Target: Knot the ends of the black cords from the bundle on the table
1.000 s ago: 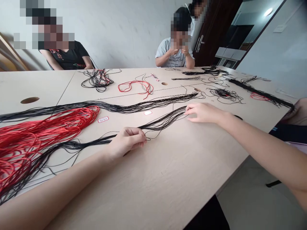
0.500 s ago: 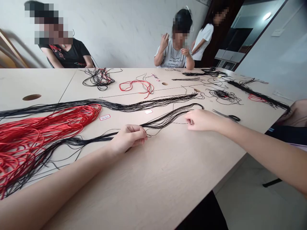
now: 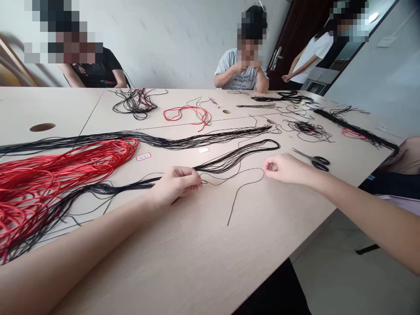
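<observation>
My left hand (image 3: 179, 184) is closed in a pinch on black cord at the middle of the table. A bundle of black cords (image 3: 243, 155) passes beneath that hand, its folded end lying to the right. From beside the left fingertips a thin black cord (image 3: 241, 189) runs right, bends at my right fingertips, and trails back to a loose end on the tabletop. My right hand (image 3: 284, 169) is pinched closed at that bend. Just beyond it lie black-handled scissors (image 3: 318, 162), partly spread, touched by neither hand.
Red cords (image 3: 95, 159) lie heaped at the left, beside a small marked label (image 3: 143, 156). Another long black bundle (image 3: 177, 143) crosses behind. Tangled cords (image 3: 134, 103) rest farther back. Two people sit across the table (image 3: 197, 253); another stands near the door (image 3: 280, 48).
My right hand has moved slightly right, and the thin cord now bends at its fingertips with a loose end trailing. My left hand stays nearly in place. The standing person has shifted right.
</observation>
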Action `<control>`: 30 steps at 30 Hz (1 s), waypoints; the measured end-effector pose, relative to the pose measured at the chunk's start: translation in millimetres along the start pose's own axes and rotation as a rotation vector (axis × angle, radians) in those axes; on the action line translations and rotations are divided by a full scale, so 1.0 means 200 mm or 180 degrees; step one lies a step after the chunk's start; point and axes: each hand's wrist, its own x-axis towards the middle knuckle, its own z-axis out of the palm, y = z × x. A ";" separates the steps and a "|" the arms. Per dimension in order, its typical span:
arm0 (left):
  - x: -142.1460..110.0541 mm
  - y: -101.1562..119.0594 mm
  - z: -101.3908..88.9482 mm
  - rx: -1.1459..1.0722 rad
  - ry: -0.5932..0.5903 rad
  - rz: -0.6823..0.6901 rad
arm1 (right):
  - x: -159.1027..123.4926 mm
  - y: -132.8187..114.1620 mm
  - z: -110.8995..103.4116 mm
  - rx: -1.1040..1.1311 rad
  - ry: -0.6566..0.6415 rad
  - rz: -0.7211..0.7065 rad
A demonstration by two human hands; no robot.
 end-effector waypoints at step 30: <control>-0.03 0.00 0.01 -0.0345 0.0005 0.0304 | -0.04 -0.54 0.43 0.1873 0.0075 -0.1038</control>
